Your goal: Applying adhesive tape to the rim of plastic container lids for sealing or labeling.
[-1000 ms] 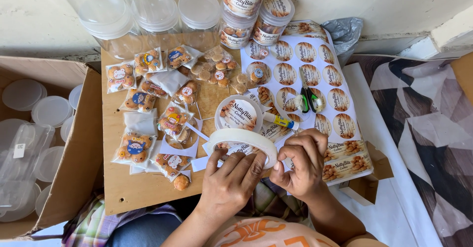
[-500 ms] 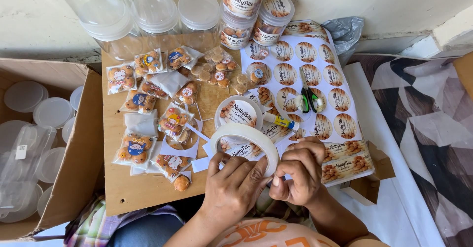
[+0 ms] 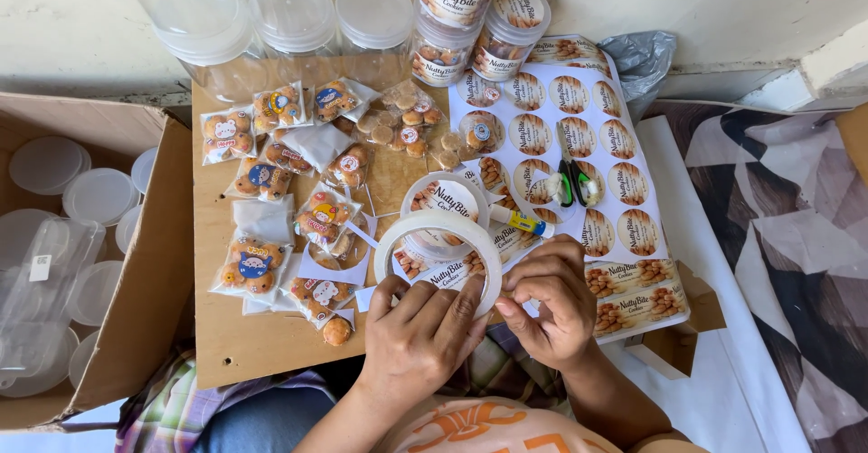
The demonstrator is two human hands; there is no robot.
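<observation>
At twelve o'clock, against the pale wall [image 3: 723, 10], stand clear plastic jars with white lids [image 3: 289, 10]; two stacked jars beside them [image 3: 452, 19] hold cookies behind round brown-and-white labels. At nine o'clock an open brown cardboard box [image 3: 154, 263] is packed with more clear lids and tubs [image 3: 63, 200]. A bare plywood board [image 3: 262, 344] lies across the person's lap, over a white sheet and a brown-and-white patterned cloth [image 3: 796, 236]. Small clear cookie packets with cartoon stickers [image 3: 262, 200] spread from ten to eight o'clock. A white sheet of round brown labels [image 3: 624, 136] lies at two o'clock, green-handled scissors [image 3: 570, 182] on it. At six o'clock, the left hand [image 3: 420, 335] grips a white roll of tape [image 3: 438, 245] from below, fingers curled on its rim; the right hand [image 3: 551, 304] pinches at the roll's edge, fingertips bunched.
</observation>
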